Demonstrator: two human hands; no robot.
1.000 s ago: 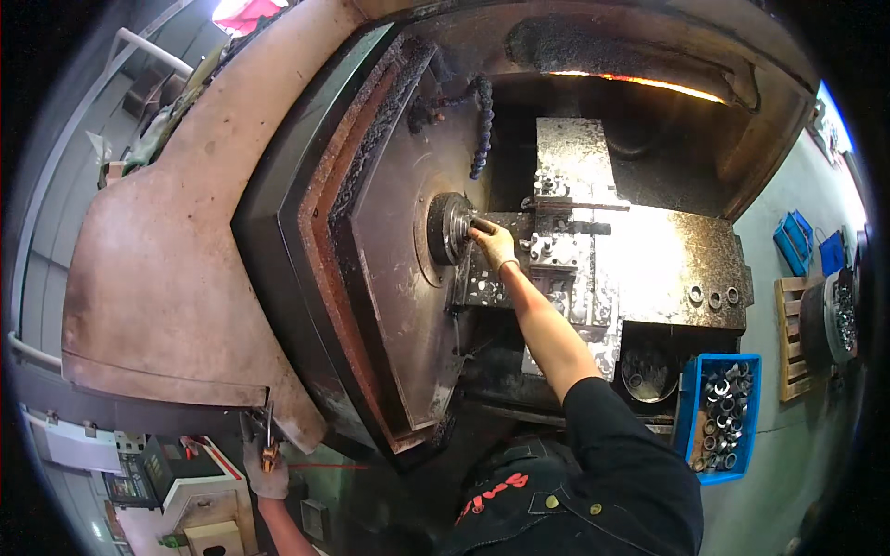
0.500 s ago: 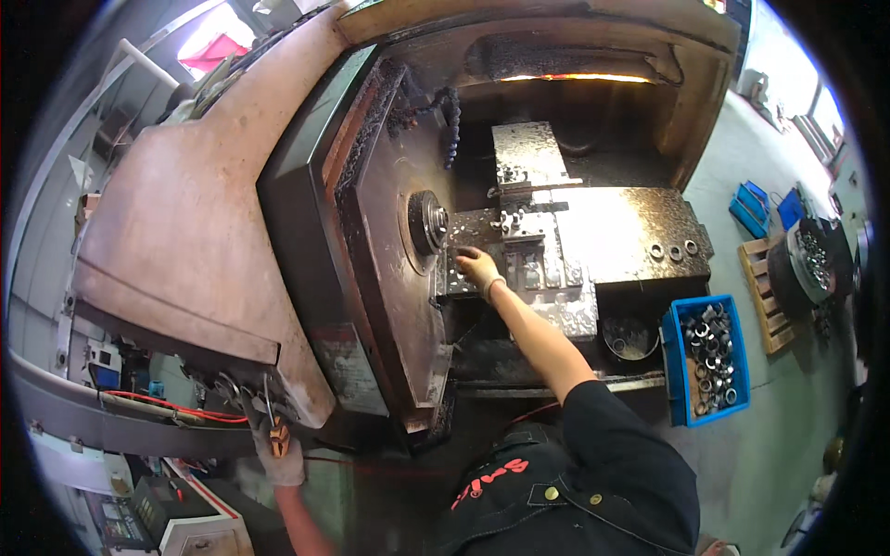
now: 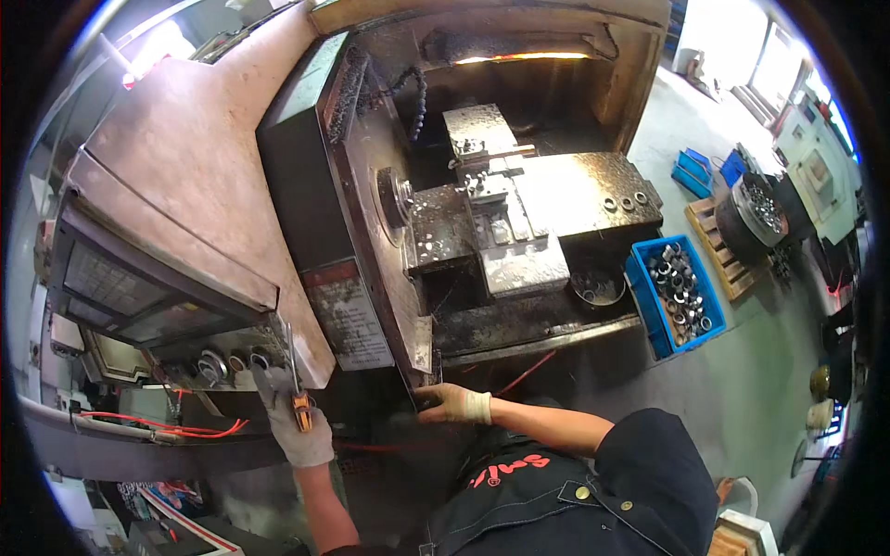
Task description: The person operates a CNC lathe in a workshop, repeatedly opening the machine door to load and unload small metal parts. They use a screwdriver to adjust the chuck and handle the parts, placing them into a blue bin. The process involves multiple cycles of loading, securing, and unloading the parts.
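My left hand [image 3: 298, 431], in a pale work glove, is wrapped round a tool with an orange-and-black handle [image 3: 302, 412] and a thin metal shaft pointing upward. Its fingers are beside the control panel's round knobs [image 3: 215, 365]. At the lower corner of the lathe's sliding door [image 3: 380, 259], my gloved right hand [image 3: 452, 405] closes on the edge, its dark fingertips partly hidden. Inside the lathe, the round chuck [image 3: 394, 196] faces the tool post [image 3: 487, 188] on its carriage. No hand is in there.
Three metal rings [image 3: 626, 203] stand on the metal cover at the right. A blue crate [image 3: 646, 306] of metal rings is beside the lathe's front. Further right, a drum [image 3: 744, 213] of metal parts sits on a wooden pallet [image 3: 714, 236]. Red hose [image 3: 199, 428] hangs below the panel.
My right hand has come back from beside the chuck to the door's lower edge. My left hand still holds the tool by the panel. The view has shifted.
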